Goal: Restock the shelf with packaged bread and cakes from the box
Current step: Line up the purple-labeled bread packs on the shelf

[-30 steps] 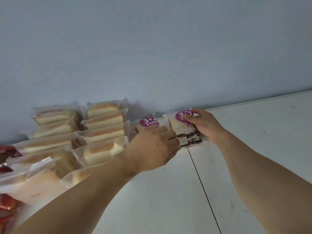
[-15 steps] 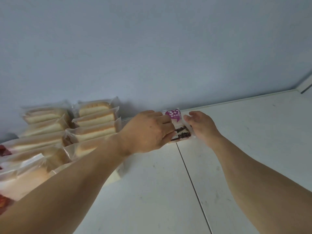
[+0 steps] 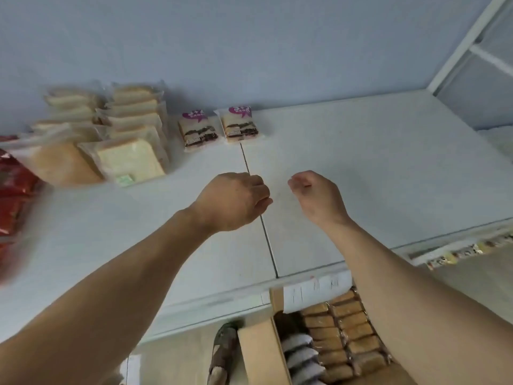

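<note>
Two small cake packs with purple labels lie side by side at the back of the white shelf (image 3: pixel 361 162): the left pack (image 3: pixel 197 131) and the right pack (image 3: pixel 239 125). My left hand (image 3: pixel 233 201) and my right hand (image 3: pixel 316 195) hover above the shelf's middle, well in front of the packs. Both have loosely curled fingers and hold nothing. Below the shelf's front edge stands the cardboard box (image 3: pixel 261 354), with rows of brown cakes (image 3: pixel 344 332) and grey-white packs (image 3: pixel 302 357) inside. My right forearm covers the box's right side.
Stacks of clear-wrapped sliced bread (image 3: pixel 125 143) fill the shelf's back left. Red packs (image 3: pixel 14 190) lie at the far left edge. A white frame post (image 3: pixel 469 43) rises at the right. A shoe (image 3: pixel 226 354) shows on the floor beside the box.
Both hands have let go of the purple-label packs and drawn back toward me. The packs now lie against the back wall. The view has tilted down, showing the box.
</note>
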